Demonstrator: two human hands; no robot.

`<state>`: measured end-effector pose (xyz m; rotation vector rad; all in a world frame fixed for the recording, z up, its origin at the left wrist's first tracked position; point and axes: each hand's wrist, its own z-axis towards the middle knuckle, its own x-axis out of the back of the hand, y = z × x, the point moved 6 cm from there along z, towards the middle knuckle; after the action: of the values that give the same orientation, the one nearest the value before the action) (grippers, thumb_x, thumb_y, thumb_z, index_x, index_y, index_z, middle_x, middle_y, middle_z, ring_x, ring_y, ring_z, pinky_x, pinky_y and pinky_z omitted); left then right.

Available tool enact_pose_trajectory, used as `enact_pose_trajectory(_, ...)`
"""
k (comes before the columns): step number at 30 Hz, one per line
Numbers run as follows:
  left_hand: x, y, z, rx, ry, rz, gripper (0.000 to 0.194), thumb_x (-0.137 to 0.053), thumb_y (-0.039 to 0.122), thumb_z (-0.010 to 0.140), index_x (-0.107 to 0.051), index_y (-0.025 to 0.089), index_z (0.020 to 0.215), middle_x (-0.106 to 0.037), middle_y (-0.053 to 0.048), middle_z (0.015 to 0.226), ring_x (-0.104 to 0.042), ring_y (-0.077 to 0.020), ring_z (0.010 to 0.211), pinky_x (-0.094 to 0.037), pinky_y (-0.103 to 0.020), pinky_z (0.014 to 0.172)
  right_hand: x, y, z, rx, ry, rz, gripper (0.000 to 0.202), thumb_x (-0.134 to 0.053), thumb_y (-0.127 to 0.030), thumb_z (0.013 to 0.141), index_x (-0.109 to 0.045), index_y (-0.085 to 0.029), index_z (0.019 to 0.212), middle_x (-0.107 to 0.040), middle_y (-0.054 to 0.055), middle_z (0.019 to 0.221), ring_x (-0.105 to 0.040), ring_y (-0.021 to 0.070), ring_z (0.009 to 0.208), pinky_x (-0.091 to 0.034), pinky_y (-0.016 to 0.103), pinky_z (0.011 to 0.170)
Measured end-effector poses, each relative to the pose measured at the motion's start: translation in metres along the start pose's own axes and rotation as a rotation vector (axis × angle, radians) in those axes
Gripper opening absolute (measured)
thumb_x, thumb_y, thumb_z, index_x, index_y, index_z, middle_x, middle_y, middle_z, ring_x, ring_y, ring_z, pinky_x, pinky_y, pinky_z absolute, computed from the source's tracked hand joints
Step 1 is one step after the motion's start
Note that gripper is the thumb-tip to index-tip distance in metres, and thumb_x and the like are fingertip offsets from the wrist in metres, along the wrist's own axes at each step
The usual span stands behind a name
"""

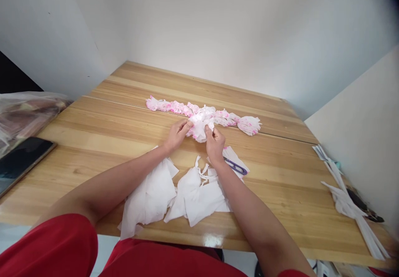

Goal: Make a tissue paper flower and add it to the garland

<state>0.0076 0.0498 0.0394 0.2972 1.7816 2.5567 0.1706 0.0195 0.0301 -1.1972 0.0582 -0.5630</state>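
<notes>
Between my two hands is a white tissue-paper flower (201, 121) with pink-tipped edges. My left hand (179, 135) pinches its left side, and my right hand (215, 140) grips its right side with the thumb on top. Just behind it lies a row of bunched pink-and-white paper (176, 107), with a tassel-like bundle (249, 125) at the right end. Loose white paper sheets (152, 192) and more cut white paper (199, 198) with twisted strips lie under and between my forearms. A purple-handled cutter (236, 166) rests on a paper piece beside my right wrist.
The wooden table (280, 194) meets a wall at the back. A phone (23, 160) and a clear plastic bag (29, 113) are at the left edge. Long white paper strips (352, 204) lie along the right edge, next to dark scissors-like handles (363, 204).
</notes>
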Motion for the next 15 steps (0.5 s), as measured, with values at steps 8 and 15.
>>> enact_pose_trajectory(8, -0.005, 0.005, -0.004, -0.117, -0.019, 0.244, 0.037, -0.054, 0.038, 0.087, -0.047, 0.018, 0.056, -0.045, 0.001, 0.064, -0.044, -0.014, 0.069, -0.035, -0.026, 0.067, -0.005, -0.01, -0.003, 0.119, -0.07, -0.058, 0.043, -0.052, -0.045, 0.089, -0.029, -0.022, 0.061, -0.027, -0.006, 0.061, -0.027, 0.0103, 0.06, -0.026, 0.026, 0.057)
enact_pose_trajectory(15, -0.006, -0.001, -0.004, -0.026, -0.01, 0.093, 0.04, -0.05, 0.037, 0.088, -0.04, 0.018, 0.054, -0.038, 0.003, 0.056, -0.036, -0.0106, 0.055, -0.026, -0.026, 0.054, -0.005, 0.007, 0.0, -0.103, -0.055, 0.165, 0.041, -0.051, -0.052, 0.088, -0.033, -0.023, 0.065, -0.027, -0.006, 0.063, -0.027, 0.0102, 0.059, -0.026, 0.025, 0.053)
